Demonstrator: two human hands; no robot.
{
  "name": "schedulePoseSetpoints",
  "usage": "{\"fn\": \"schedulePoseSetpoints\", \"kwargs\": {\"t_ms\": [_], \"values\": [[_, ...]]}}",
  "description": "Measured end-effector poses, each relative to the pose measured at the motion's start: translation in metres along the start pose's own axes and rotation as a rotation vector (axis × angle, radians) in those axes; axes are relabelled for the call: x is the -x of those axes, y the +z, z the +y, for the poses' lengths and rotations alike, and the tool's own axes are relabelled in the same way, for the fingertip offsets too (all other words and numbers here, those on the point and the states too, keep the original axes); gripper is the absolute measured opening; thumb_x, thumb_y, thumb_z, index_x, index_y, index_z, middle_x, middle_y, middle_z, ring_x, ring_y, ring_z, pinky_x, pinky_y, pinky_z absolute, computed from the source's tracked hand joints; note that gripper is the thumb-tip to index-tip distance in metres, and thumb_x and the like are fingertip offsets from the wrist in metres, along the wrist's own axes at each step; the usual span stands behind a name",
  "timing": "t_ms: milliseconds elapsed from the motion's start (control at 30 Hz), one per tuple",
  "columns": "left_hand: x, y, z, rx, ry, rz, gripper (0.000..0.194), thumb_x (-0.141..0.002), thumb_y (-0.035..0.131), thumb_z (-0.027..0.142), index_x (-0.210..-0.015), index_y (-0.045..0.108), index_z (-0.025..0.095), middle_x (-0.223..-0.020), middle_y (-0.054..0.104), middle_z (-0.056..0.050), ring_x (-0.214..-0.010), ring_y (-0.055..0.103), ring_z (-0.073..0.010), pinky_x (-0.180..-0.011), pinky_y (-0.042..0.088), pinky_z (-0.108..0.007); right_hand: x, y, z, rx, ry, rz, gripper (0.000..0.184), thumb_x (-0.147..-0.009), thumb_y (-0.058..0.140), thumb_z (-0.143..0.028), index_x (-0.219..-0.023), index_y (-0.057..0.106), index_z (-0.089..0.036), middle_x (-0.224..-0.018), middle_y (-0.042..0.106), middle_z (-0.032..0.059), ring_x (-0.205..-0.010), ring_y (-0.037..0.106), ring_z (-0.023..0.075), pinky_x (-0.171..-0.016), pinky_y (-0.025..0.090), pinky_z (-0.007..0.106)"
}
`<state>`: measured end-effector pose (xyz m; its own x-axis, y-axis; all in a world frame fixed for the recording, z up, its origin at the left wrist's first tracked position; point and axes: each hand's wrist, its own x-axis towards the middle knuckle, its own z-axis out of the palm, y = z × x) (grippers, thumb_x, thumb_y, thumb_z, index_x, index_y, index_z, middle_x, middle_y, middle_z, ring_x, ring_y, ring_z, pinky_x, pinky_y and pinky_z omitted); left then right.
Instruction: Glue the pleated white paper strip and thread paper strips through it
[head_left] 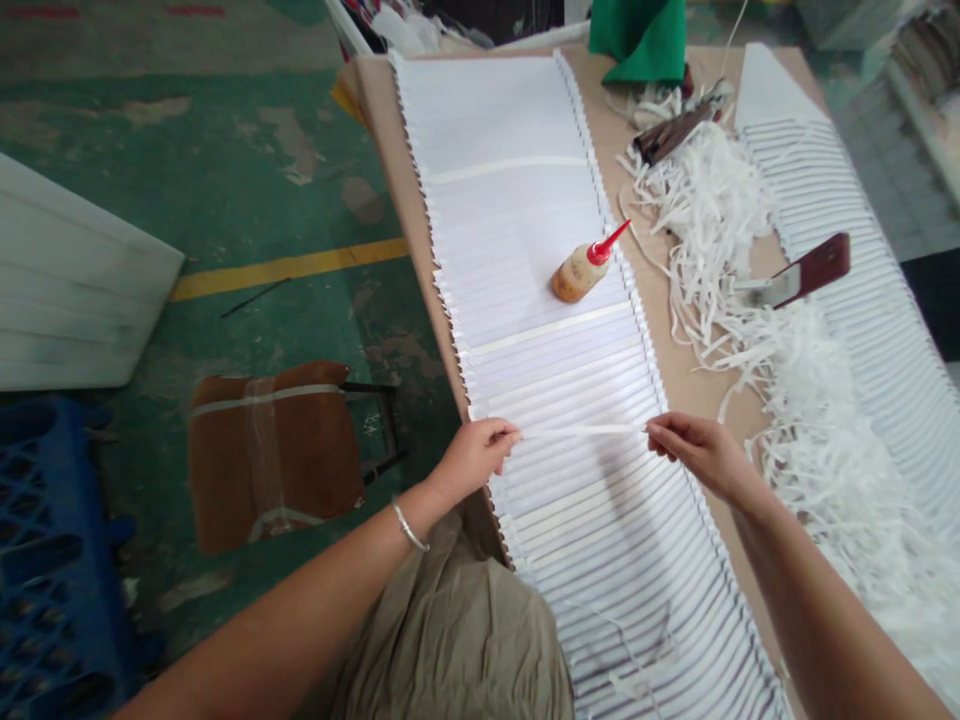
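A long white pleated sheet point(525, 230) runs down the brown table point(679, 370). My left hand point(480, 455) pinches one end of a thin white strip point(581, 430) at the sheet's left edge. My right hand point(694, 450) pinches the strip's other end at the right edge. The strip is stretched flat across the pleats between both hands. A glue bottle point(581, 270) with a red nozzle lies on the sheet further up.
A heap of white paper strips point(750, 300) covers the table to the right, with a dark red-handled tool point(806, 272) on it. Another pleated sheet point(862, 270) lies far right. Green cloth point(641, 38) sits at the back. A brown stool point(274, 450) and a blue crate point(52, 560) stand on the floor left.
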<state>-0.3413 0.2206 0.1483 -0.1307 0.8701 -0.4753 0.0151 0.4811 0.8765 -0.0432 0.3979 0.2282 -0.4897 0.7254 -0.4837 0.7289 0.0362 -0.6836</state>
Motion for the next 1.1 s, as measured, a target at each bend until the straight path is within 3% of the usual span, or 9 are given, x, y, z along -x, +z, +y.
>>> {"fn": "schedulePoseSetpoints", "kwargs": {"t_ms": [133, 333, 500, 733, 1100], "values": [[-0.008, -0.019, -0.011, 0.038, -0.052, 0.149, 0.027, -0.085, 0.062, 0.039, -0.086, 0.072, 0.015, -0.062, 0.060, 0.001, -0.045, 0.054, -0.0123, -0.050, 0.041, -0.024, -0.046, -0.007, 0.014, 0.098, -0.025, 0.186, 0.043, -0.082, 0.067, -0.060, -0.078, 0.070, -0.017, -0.066, 0.066, 0.0026, -0.061, 0.054, 0.0137, -0.059, 0.041, 0.027], [-0.029, -0.016, -0.012, 0.021, -0.077, 0.321, 0.020, -0.082, 0.061, 0.037, -0.078, 0.065, 0.017, -0.062, 0.060, 0.002, -0.043, 0.056, -0.0127, -0.046, 0.041, -0.024, -0.111, -0.014, 0.027, 0.108, -0.032, 0.362, 0.034, -0.076, 0.064, -0.052, -0.073, 0.064, -0.018, -0.060, 0.060, 0.0011, -0.057, 0.052, 0.0135, -0.056, 0.038, 0.027], [-0.043, -0.012, -0.016, -0.014, -0.086, 0.419, 0.017, -0.083, 0.061, 0.035, -0.075, 0.059, 0.020, -0.060, 0.060, 0.002, -0.041, 0.055, -0.0126, -0.045, 0.040, -0.024, -0.146, -0.018, 0.040, 0.059, 0.026, 0.427, 0.028, -0.077, 0.065, -0.046, -0.076, 0.061, -0.019, -0.060, 0.059, 0.0000, -0.054, 0.054, 0.0136, -0.054, 0.042, 0.026], [-0.051, -0.012, -0.018, -0.048, -0.085, 0.476, 0.018, -0.086, 0.059, 0.034, -0.075, 0.060, 0.020, -0.060, 0.062, 0.002, -0.043, 0.055, -0.0127, -0.047, 0.039, -0.024, -0.167, -0.012, 0.050, -0.003, 0.024, 0.437, 0.027, -0.081, 0.065, -0.045, -0.082, 0.060, -0.019, -0.066, 0.059, -0.0007, -0.055, 0.056, 0.0131, -0.053, 0.053, 0.027], [-0.055, -0.010, -0.024, -0.084, -0.077, 0.513, 0.018, -0.086, 0.059, 0.035, -0.074, 0.057, 0.022, -0.058, 0.060, 0.002, -0.048, 0.057, -0.0139, -0.052, 0.041, -0.024, -0.175, -0.002, 0.051, 0.019, 0.068, 0.494, 0.031, -0.081, 0.066, -0.049, -0.083, 0.060, -0.019, -0.065, 0.057, -0.0018, -0.055, 0.054, 0.0130, -0.050, 0.050, 0.026]]}}
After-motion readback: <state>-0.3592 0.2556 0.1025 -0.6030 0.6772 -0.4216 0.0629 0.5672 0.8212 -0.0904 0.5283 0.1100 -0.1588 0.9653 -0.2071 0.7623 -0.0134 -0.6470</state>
